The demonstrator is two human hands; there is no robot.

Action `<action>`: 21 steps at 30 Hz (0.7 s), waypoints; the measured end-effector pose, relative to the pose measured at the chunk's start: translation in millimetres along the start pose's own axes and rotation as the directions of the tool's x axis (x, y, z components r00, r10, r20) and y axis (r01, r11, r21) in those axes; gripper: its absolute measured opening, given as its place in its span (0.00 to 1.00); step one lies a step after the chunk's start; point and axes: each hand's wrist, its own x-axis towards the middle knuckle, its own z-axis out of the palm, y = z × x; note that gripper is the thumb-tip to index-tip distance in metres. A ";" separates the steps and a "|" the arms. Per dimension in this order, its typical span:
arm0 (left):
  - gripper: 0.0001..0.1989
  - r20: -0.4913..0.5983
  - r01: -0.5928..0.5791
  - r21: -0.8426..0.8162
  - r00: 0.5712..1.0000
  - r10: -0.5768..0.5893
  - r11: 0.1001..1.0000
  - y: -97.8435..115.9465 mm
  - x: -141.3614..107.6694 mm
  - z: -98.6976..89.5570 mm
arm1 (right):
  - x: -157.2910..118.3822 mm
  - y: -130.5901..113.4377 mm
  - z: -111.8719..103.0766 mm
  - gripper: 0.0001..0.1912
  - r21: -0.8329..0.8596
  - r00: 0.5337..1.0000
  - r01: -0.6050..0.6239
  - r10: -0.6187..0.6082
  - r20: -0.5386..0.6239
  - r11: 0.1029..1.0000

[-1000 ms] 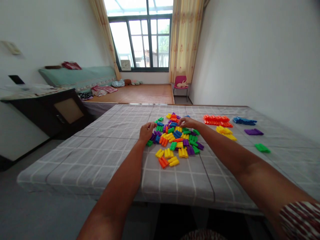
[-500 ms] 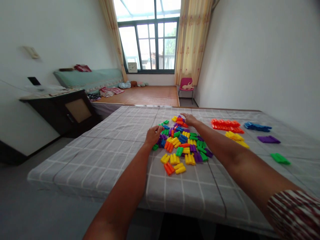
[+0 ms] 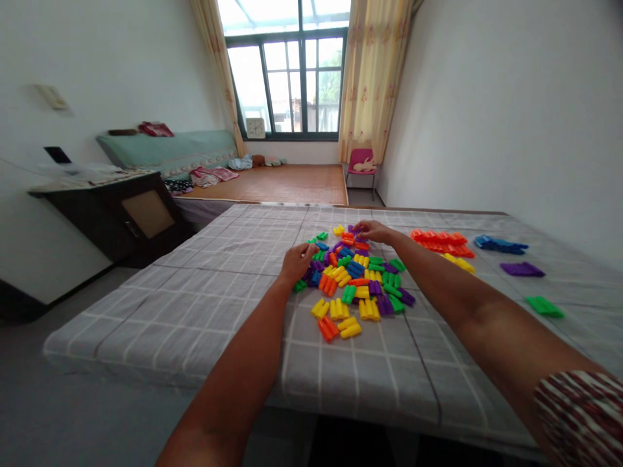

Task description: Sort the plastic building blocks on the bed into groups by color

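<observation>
Curling its fingers over the far end of a pile of coloured plastic pieces, the right hand has thumb and fingertips close together; whether they pinch a piece, I cannot tell. The left hand is at the pile's left edge, fingers bent, its grip too hidden to judge. The pile lies on a grey checked cloth. Apart to the right are orange pieces, blue pieces, yellow pieces partly behind the forearm, something purple and something green.
</observation>
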 end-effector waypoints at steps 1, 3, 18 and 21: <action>0.21 -0.002 0.000 -0.006 1.000 0.000 1.000 -0.9 0.3 -0.1 | -7.8 2.0 -2.8 0.17 0.086 0.999 0.030 -0.029 -0.017 0.996; 0.21 -0.008 0.005 -0.015 1.000 -0.005 1.000 -3.5 1.1 -0.2 | -23.8 4.3 -8.4 0.17 0.192 0.996 0.063 -0.048 -0.080 0.979; 0.22 -0.008 0.079 0.027 0.997 -0.078 0.997 -11.7 -0.1 -7.1 | -129.3 29.3 -47.4 0.16 -0.139 0.992 0.014 -0.031 -0.123 0.990; 0.22 -0.010 0.080 0.035 0.997 -0.080 0.996 -13.3 0.5 -7.3 | -138.0 35.4 -50.8 0.22 -0.288 0.994 -0.046 0.016 -0.106 0.956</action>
